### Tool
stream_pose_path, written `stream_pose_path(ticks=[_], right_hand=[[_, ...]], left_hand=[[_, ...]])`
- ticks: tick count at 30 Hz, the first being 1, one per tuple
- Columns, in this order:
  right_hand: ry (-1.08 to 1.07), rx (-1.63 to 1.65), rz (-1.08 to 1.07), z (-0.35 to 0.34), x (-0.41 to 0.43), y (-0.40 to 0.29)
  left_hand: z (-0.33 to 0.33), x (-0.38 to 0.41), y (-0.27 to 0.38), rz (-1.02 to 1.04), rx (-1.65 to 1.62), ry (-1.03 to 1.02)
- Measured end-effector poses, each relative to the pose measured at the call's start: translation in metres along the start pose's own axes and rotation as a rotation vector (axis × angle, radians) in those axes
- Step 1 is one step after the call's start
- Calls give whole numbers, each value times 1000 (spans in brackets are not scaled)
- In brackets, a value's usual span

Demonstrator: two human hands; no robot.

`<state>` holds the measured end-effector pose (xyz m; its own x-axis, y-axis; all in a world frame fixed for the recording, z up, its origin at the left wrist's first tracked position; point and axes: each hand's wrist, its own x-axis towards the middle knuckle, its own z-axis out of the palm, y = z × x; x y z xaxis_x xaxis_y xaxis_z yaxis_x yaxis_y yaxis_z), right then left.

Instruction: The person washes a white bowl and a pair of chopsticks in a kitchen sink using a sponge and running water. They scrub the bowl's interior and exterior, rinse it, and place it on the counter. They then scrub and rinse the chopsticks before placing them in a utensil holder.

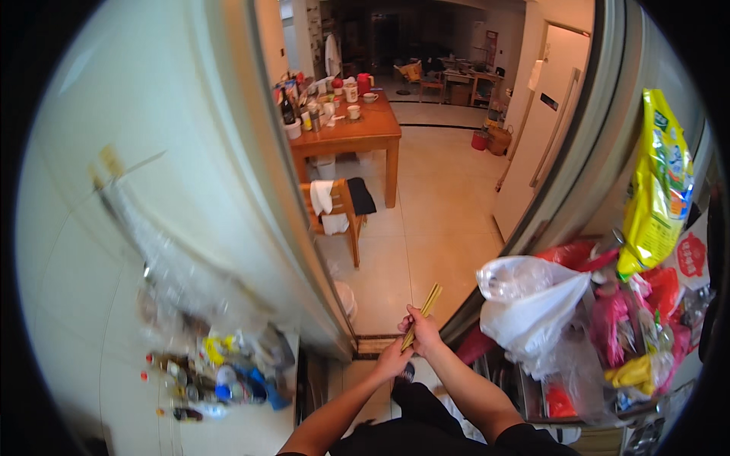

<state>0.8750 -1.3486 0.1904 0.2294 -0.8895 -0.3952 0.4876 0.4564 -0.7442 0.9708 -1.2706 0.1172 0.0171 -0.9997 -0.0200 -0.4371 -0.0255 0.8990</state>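
Note:
Both my hands meet in front of me around a small bundle of yellowish chopsticks (430,299), which points up and slightly right. My left hand (392,359) grips the lower end of the bundle. Just above it, my right hand (423,330) holds the middle, its fingers wrapped round. The upper ends stick out past my right hand. How many sticks there are cannot be told. Beneath my hands lie the doorway's threshold (376,346) and one of my feet in a dark shoe (408,373).
A sliding door frame (562,165) borders the doorway. White plastic bags (530,325) bulge at the right, below a yellow packet (656,188). Bottles (188,376) crowd the left counter. Beyond stand a wooden chair (342,199), a cluttered wooden table (376,128) and a white refrigerator (530,137).

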Motion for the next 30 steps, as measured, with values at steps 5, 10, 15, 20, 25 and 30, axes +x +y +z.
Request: stream_pose_path(ticks=[5, 10, 15, 20, 25, 30], right_hand=[[368, -517, -215, -70, 250, -27], [294, -310, 533, -120, 368, -40], [201, -18, 550, -138, 457, -97], [100, 20, 608, -173, 539, -148], [183, -32, 453, -161, 623, -197], [413, -216, 109, -96, 778, -303]], left_hand=[[20, 199, -24, -169, 193, -97], [-10, 328, -51, -390, 555, -483], [-2, 435, -51, -288, 600, -529], [-3, 544, -48, -138, 621, -622], [-19, 673, -64, -106, 528, -737], [-91, 826, -91, 20, 413, -282]])
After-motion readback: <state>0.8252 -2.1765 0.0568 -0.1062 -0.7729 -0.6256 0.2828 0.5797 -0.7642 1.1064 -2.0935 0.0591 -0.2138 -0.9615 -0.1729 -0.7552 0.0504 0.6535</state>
